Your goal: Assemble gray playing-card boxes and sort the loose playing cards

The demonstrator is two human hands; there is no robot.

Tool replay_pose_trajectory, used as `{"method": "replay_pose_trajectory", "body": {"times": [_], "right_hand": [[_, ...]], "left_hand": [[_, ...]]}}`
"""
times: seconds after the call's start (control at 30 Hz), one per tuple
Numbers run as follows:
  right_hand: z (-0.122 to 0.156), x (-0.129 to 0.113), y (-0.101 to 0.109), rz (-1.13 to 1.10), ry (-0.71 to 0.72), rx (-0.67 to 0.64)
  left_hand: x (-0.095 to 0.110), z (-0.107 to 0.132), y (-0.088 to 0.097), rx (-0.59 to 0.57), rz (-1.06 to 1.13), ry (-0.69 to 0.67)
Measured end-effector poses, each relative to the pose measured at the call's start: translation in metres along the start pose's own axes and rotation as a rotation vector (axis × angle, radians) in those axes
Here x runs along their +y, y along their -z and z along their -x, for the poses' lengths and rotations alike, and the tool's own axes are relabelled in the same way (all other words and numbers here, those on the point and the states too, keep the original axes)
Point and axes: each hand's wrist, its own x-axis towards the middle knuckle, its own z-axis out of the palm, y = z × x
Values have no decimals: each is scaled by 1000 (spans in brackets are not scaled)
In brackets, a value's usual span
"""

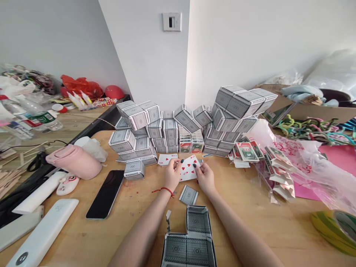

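Note:
Between my two hands is a playing card [187, 171] with red hearts, its face turned up. My left hand [172, 173] pinches its left side, and my right hand [205, 175] grips its right side with the thumb on top. Whether more cards lie beneath it, I cannot tell. Just left of my left hand another card [164, 159] lies face up on the table. A card with its patterned back up [188, 195] rests nearer to me. Closest to me stands an open, stepped shape built from grey-backed cards [187, 249].
Behind my hands stand stacked blocks folded from cards [170, 128]. Card boxes [247, 151] and a plastic bag [300, 155] lie to the right, with yellow tape [322, 226] nearer. A phone [106, 194], a pink bottle [73, 161] and a white power bank [46, 231] occupy the left.

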Motion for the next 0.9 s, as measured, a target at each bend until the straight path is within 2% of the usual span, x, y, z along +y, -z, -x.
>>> {"method": "replay_pose_trajectory", "body": {"times": [0.13, 0.27, 0.4, 0.5, 0.6, 0.67, 0.73, 0.8, 0.87, 0.9], "right_hand": [[-3, -1, 2, -88, -29, 96], [-5, -1, 3, -145, 5, 106], [-4, -3, 2, -134, 18, -29], [-3, -3, 1, -80, -14, -177], [-3, -4, 2, -40, -39, -248], [-4, -4, 2, -41, -47, -243], [-5, -4, 3, -67, -53, -220], [-6, -3, 3, -93, -60, -209], [-8, -3, 4, -98, -65, -207], [-8, -3, 4, -95, -65, -206]], "left_hand": [[-1, -3, -1, -96, 176, -2], [-2, -7, 0, -23, 197, 14], [-4, -10, 4, 65, 130, 12], [-4, -9, 3, 48, 97, -23], [3, -8, 1, 10, 35, -68], [20, -7, 3, 40, -55, -171], [48, -3, 13, 150, -171, -343], [80, 11, 31, 131, -191, -592], [107, 33, 50, 99, -144, -896], [117, 46, 59, 111, -137, -979]]}}
